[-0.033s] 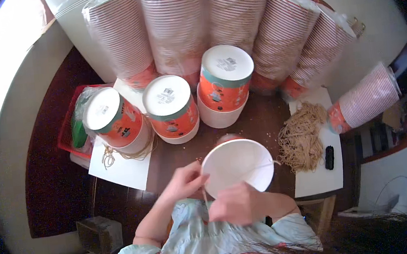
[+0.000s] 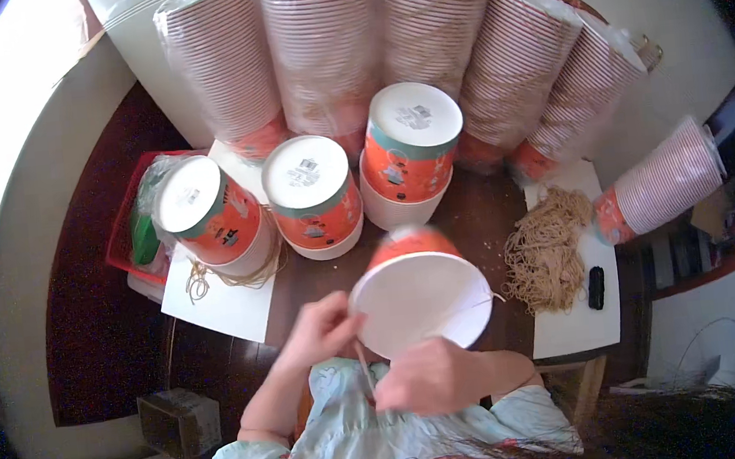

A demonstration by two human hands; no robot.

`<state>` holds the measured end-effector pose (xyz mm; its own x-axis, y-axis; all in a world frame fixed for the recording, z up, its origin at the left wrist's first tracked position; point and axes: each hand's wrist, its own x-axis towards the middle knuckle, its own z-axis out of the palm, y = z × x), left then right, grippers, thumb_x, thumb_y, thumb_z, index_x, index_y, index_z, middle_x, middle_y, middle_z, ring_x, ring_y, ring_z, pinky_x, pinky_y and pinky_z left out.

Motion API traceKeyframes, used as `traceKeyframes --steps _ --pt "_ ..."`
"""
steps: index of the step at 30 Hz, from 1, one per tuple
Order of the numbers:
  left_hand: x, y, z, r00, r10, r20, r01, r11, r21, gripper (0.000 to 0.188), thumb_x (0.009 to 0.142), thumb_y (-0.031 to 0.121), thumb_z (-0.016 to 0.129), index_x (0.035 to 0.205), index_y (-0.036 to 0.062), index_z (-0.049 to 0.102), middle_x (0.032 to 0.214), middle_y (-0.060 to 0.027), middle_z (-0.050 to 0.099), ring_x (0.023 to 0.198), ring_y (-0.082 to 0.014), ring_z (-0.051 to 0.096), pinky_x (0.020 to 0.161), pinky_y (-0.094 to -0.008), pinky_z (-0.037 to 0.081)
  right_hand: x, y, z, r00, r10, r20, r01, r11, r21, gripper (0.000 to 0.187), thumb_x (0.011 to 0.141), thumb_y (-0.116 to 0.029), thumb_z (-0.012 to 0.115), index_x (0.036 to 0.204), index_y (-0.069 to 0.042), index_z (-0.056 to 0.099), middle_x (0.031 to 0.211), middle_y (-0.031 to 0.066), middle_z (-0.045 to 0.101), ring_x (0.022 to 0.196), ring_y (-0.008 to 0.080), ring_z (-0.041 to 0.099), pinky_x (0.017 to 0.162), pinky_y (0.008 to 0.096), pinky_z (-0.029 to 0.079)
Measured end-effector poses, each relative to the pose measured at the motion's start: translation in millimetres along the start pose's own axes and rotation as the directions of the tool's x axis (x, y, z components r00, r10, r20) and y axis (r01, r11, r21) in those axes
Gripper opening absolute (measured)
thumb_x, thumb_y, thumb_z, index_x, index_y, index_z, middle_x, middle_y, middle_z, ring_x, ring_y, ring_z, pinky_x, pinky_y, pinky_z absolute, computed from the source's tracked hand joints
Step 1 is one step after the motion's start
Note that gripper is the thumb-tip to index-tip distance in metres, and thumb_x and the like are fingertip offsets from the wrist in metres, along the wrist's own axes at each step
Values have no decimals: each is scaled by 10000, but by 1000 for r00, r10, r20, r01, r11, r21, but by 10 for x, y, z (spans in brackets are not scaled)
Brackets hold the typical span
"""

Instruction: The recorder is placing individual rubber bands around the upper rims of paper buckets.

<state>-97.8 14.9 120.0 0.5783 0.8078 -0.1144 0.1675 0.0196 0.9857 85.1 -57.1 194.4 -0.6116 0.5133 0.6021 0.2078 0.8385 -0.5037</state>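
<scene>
Tipped with its white mouth toward me is a paper bucket [image 2: 421,302], its orange outside showing at the far edge. At the bucket's left rim my left hand [image 2: 317,330] pinches it where a thin cord [image 2: 365,364] comes out. That cord hangs down to my right hand [image 2: 430,377], which is closed in a fist below the near rim and slightly blurred. Another bit of cord crosses the bucket's inside, and a short end [image 2: 496,298] sticks out at the right rim. What is under my right fist is hidden.
Upside-down buckets [image 2: 305,173] stand beyond my hands, with tall wrapped bucket stacks [image 2: 324,57] behind. Right lie a heap of tan cords [image 2: 548,247], a black object [image 2: 596,288] and a tilted bucket stack [image 2: 660,188]. Left are loose cords [image 2: 198,283] and a red basket [image 2: 124,226].
The bucket has tilted and moved slightly left, so more of its orange outside shows. My left hand has shifted a little left. My right hand stays closed on the cord.
</scene>
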Motion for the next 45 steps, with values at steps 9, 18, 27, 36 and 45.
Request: traceKeyframes --steps 9,18,27,36,45 --pt "-84 281 -1513 99 818 -566 -236 572 786 146 794 112 597 808 -32 574 795 -139 607 643 -219 604 568 -284 481 970 462 469 970 -244 -3 215 859 -466 189 668 -182 552 829 -84 528 832 36 563 719 148 541 614 303 411" --pt "347 -578 -2476 272 877 -397 187 357 915 100 707 37 595 756 28 508 844 -118 550 741 -277 556 612 -334 454 1325 1361 1469 998 -58 21 61 871 -488 127 672 -102 523 780 -75 585 816 45 580 786 177 557 676 332 402" --pt "218 -976 -2363 533 707 -465 96 496 863 276 702 -65 501 967 14 504 963 -141 527 913 -268 536 765 -324 467 984 1617 1811 989 96 113 -43 917 -398 124 659 -94 548 775 -52 562 944 68 569 855 210 550 745 355 404" --pt "129 -287 -1948 416 844 -338 -9 376 927 572 669 151 681 1172 60 426 1235 -147 368 1191 -357 341 938 -435 346 814 1591 1522 994 92 -62 -108 914 -390 99 668 -81 541 749 -57 593 845 93 573 860 244 544 804 370 397" --pt "271 -102 -1742 571 771 -281 114 264 958 500 670 188 670 1143 141 512 1173 -106 449 1195 -339 336 953 -471 285 630 1556 373 851 152 -504 -486 591 -643 405 624 -184 702 974 -82 527 1054 83 495 1033 263 449 886 424 342"
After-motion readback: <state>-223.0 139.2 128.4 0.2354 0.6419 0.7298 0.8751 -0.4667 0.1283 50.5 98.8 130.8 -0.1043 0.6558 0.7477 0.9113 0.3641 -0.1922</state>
